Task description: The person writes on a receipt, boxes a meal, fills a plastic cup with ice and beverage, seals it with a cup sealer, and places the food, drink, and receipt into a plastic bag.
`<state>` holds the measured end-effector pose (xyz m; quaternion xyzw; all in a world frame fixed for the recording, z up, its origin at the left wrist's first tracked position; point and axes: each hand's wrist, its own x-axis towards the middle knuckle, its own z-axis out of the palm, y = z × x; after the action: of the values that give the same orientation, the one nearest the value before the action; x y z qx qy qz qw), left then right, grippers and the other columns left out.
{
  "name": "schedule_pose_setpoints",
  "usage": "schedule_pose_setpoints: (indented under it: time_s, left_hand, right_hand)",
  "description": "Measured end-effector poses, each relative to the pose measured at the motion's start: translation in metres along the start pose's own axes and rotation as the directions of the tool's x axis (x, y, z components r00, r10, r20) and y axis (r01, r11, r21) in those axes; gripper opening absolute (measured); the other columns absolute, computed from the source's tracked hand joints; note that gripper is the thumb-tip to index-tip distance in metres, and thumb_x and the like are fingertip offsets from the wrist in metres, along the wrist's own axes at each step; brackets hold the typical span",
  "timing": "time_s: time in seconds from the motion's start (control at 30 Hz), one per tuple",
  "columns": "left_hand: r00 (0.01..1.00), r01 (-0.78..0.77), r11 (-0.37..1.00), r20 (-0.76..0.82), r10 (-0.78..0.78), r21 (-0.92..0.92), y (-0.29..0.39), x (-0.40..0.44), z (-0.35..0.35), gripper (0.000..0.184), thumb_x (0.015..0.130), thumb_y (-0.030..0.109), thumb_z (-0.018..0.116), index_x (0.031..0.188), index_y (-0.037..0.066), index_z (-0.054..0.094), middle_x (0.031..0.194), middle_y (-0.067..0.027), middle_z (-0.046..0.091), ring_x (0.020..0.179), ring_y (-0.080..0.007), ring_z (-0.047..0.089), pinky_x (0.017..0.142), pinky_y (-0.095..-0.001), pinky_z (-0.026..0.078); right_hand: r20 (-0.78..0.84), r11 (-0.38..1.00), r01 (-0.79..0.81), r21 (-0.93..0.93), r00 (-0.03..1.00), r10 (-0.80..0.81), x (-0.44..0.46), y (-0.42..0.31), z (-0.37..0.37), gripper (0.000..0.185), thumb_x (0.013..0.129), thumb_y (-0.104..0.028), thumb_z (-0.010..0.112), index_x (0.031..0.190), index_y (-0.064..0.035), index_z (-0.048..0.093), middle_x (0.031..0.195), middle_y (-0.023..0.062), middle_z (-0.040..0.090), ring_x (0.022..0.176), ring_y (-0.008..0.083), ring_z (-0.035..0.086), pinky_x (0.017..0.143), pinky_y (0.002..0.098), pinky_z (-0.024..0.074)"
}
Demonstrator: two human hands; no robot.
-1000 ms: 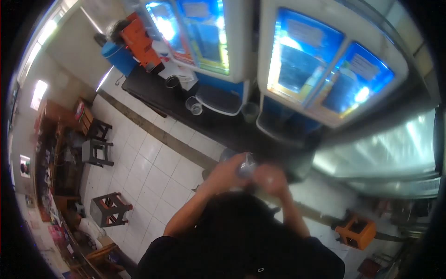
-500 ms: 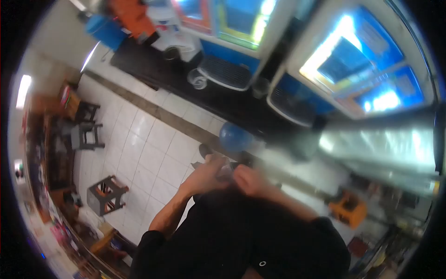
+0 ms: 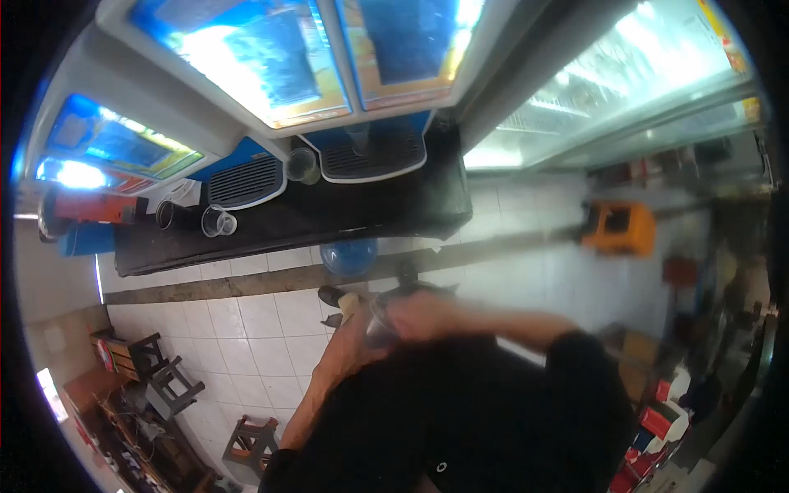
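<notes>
In front of my dark shirt, my left hand (image 3: 355,335) is closed round a clear plastic cup (image 3: 379,322), seen only in part between the hands. Up against the cup's right side is my right hand (image 3: 421,315), smeared by motion, so its fingers do not show clearly. A pale cream patch (image 3: 348,306) shows by the left fingertips; what it is I cannot make out. Below the hands are dark shoes on the tiled floor.
Ahead stands a black-covered counter (image 3: 362,215) with drink dispensers, drip trays (image 3: 374,156) and clear cups (image 3: 219,222). A blue round container (image 3: 348,256) is under its edge. An orange stool (image 3: 618,228) stands right; grey stools (image 3: 174,388) stand left. A glass-fronted fridge (image 3: 608,82) is upper right.
My view has swung to the right, so the counter now runs nearly level across it and the fridge sits higher. Both hands stay together, and the clear cup between them shows more plainly.
</notes>
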<state>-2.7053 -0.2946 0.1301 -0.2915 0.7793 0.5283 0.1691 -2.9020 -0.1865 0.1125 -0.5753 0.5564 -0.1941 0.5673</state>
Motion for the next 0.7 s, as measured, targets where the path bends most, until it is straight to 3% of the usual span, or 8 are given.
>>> schedule_pose_setpoints:
  time_s: [0.07, 0.13, 0.23, 0.33, 0.57, 0.6, 0.63, 0.7]
  left_hand:
    - [0.994, -0.089, 0.994, -0.063, 0.085, -0.065, -0.011, 0.001, 0.008, 0.085, 0.069, 0.019, 0.084, 0.139, 0.007, 0.037, 0.126, -0.0221, 0.057, 0.112, -0.0407, 0.059, 0.094, -0.0446, 0.049]
    - [0.995, -0.089, 0.988, -0.049, 0.083, -0.128, -0.024, 0.0, 0.014, 0.083, 0.071, 0.018, 0.084, 0.139, 0.006, 0.038, 0.128, -0.021, 0.057, 0.111, -0.0375, 0.061, 0.093, -0.0433, 0.05]
    - [0.993, -0.118, 0.937, -0.044, 0.109, -0.33, -0.041, 0.007, 0.008, 0.081, 0.073, 0.018, 0.083, 0.139, 0.004, 0.037, 0.129, -0.018, 0.057, 0.108, -0.0307, 0.064, 0.091, -0.0402, 0.052]
    - [0.981, -0.193, 0.843, -0.085, 0.174, -0.502, -0.064, 0.029, -0.001, 0.078, 0.077, 0.014, 0.08, 0.139, 0.003, 0.034, 0.129, -0.0134, 0.055, 0.108, -0.0239, 0.062, 0.09, -0.0363, 0.052]
    - [0.782, -0.114, 0.799, -0.549, -0.294, -0.591, -0.213, -0.017, 0.001, 0.071, 0.081, 0.006, 0.075, 0.138, 0.001, 0.033, 0.121, -0.0168, 0.054, 0.102, -0.0251, 0.062, 0.083, -0.0336, 0.054]
    - [0.705, -0.055, 0.781, -0.578, -0.411, -0.623, -0.238, -0.04, 0.013, 0.069, 0.081, 0.006, 0.074, 0.137, 0.0, 0.033, 0.118, -0.0159, 0.057, 0.099, -0.0242, 0.063, 0.081, -0.0326, 0.054]
    - [0.617, 0.03, 0.757, -0.584, -0.528, -0.652, -0.262, -0.063, 0.027, 0.067, 0.082, 0.01, 0.074, 0.135, 0.0, 0.034, 0.116, -0.014, 0.059, 0.095, -0.0223, 0.063, 0.076, -0.0318, 0.054]
    - [0.438, 0.159, 0.601, -0.49, -0.754, -0.783, -0.308, -0.114, 0.068, 0.074, 0.079, 0.022, 0.079, 0.134, 0.0, 0.035, 0.112, -0.0154, 0.06, 0.09, -0.0192, 0.063, 0.069, -0.0294, 0.053]
  right_hand:
    - [-0.459, 0.983, -0.095, -0.157, 0.888, 0.013, -0.028, 0.024, -0.046, 0.021, 0.091, -0.025, 0.054, 0.098, -0.0058, 0.057, 0.092, 0.021, 0.061, 0.09, 0.0332, 0.063, 0.079, 0.0489, 0.0469]
    - [-0.633, 0.974, -0.224, 0.008, 0.754, 0.179, -0.073, 0.048, -0.115, 0.019, 0.096, -0.02, 0.05, 0.096, -0.0006, 0.051, 0.089, 0.0168, 0.053, 0.085, 0.0328, 0.055, 0.074, 0.0446, 0.0433]
    - [-0.693, 0.74, -0.313, -0.596, 0.666, -0.276, -0.083, 0.092, -0.171, 0.02, 0.088, -0.005, 0.053, 0.107, -0.0073, 0.055, 0.104, 0.0145, 0.055, 0.085, 0.0377, 0.061, 0.075, 0.0466, 0.0499]
    - [-0.758, 0.736, -0.488, -0.47, 0.65, -0.053, -0.034, 0.14, -0.207, 0.021, 0.086, -0.003, 0.051, 0.107, -0.0053, 0.057, 0.104, 0.0163, 0.058, 0.09, 0.0375, 0.063, 0.078, 0.0463, 0.0515]
    - [-0.847, 0.611, -0.619, -0.494, 0.501, -0.178, 0.099, 0.295, -0.285, 0.025, 0.088, -0.01, 0.05, 0.108, -0.0005, 0.061, 0.097, 0.0192, 0.064, 0.094, 0.0376, 0.062, 0.081, 0.0465, 0.0506]
    - [-0.809, 0.673, -0.449, -0.588, 0.297, -0.508, 0.115, 0.339, -0.29, 0.024, 0.089, -0.009, 0.048, 0.106, 0.0, 0.063, 0.098, 0.0208, 0.064, 0.096, 0.0393, 0.06, 0.086, 0.047, 0.0485]
    - [-0.908, 0.864, -0.31, -0.397, 0.272, -0.319, 0.131, 0.385, -0.295, 0.032, 0.097, -0.018, 0.047, 0.121, -0.0001, 0.058, 0.122, 0.0223, 0.059, 0.119, 0.0382, 0.052, 0.103, 0.0468, 0.0389]
    - [-0.912, 0.755, -0.513, -0.408, 0.254, -0.321, 0.134, 0.349, -0.295, 0.033, 0.097, -0.019, 0.048, 0.122, 0.0008, 0.057, 0.123, 0.0228, 0.058, 0.12, 0.0393, 0.05, 0.105, 0.0471, 0.0376]
